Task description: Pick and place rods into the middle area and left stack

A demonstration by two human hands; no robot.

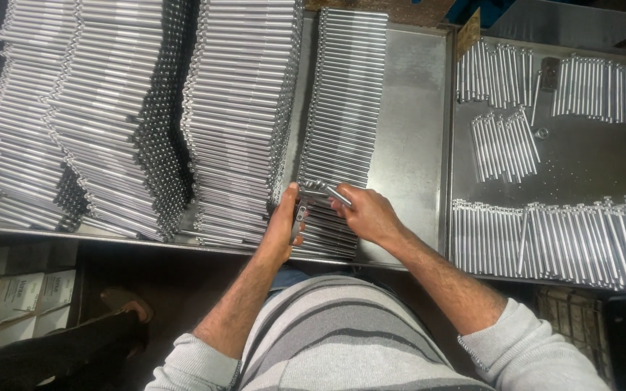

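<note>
My left hand [285, 224] grips a small metal gauge piece [299, 217] at the near end of a low stack of long silver metal rods [343, 108]. My right hand [368, 213] pinches one short silver rod [337, 194] by its end, just above the same stack. Both hands are close together, almost touching. The stack lies in a shiny metal tray [411, 130].
Tall piles of the same rods [240, 108] fill the tray's left side [88, 123]. A second metal tray [588, 159] on the right holds several groups of shorter rods [552, 242]. White cardboard boxes [16, 297] sit on the floor lower left, beside a sandalled foot [121, 304].
</note>
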